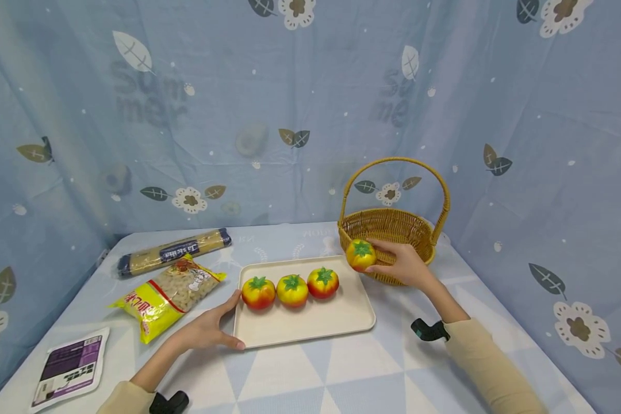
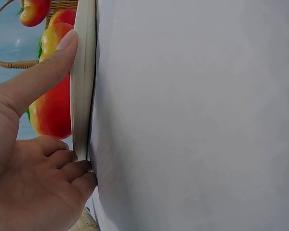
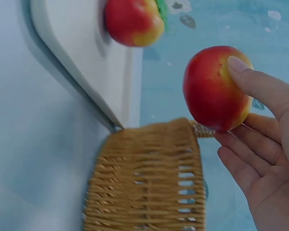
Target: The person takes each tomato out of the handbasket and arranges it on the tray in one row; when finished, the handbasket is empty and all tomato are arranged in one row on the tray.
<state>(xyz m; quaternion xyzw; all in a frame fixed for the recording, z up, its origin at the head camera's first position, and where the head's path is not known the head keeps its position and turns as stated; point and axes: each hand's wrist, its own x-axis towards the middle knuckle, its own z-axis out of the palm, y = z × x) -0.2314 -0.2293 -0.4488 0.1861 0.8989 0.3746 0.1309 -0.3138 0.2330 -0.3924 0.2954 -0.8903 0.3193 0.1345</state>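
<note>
My right hand (image 1: 401, 263) pinches a red-and-yellow toy tomato (image 1: 360, 255) between thumb and fingers. It holds the fruit at the left front of the wicker basket (image 1: 388, 221), level with its rim in the head view. In the right wrist view, the tomato (image 3: 216, 89) shows its smooth red underside. On the beige tray (image 1: 321, 325), three more such tomatoes (image 1: 292, 291) with green leafy tops sit in a row. My left hand (image 1: 207, 328) grips the tray's left end, its thumb at the near corner; the left wrist view shows the thumb along the rim (image 2: 84, 82) and curled fingers at the edge.
Left of the tray lies a yellow-and-clear bag (image 1: 173, 293) of dry food, with a pack of long pasta (image 1: 173, 252) behind it. A white-and-purple pouch (image 1: 71, 368) is at the near left. Blue patterned curtains (image 1: 269, 115) stand around the cloth-covered table. The basket's tall handle (image 1: 395, 159) arches upward.
</note>
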